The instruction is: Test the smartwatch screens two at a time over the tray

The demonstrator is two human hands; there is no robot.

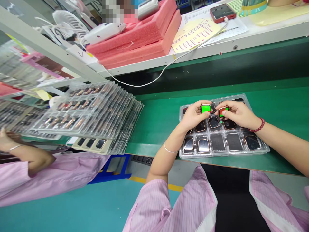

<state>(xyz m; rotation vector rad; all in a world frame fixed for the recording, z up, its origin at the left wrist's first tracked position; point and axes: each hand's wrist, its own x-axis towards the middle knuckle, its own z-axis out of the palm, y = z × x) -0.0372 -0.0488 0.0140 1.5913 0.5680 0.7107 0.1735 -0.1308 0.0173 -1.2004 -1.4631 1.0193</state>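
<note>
My left hand (193, 115) grips a smartwatch body with a bright green screen (206, 109), the thumb resting at its lower edge. In my right hand (238, 112) is a second smartwatch body with a red and green screen (223, 111), the thumb lying over part of it. Both hands are above a clear plastic tray (262, 149) with rows of pockets. Dark-screened watch bodies (214, 122) sit in many pockets. Two pockets in the front row (218, 142) hold no watch. My hands hide part of the tray's back rows.
Tall stacked plastic trays of watch parts (120, 119) stand left on the green bench (154, 129). A co-worker's arm (36, 158) reaches in beyond them. Pink foam blocks (135, 45) and a phone (222, 13) lie on the shelf; a white cable (166, 67) hangs down.
</note>
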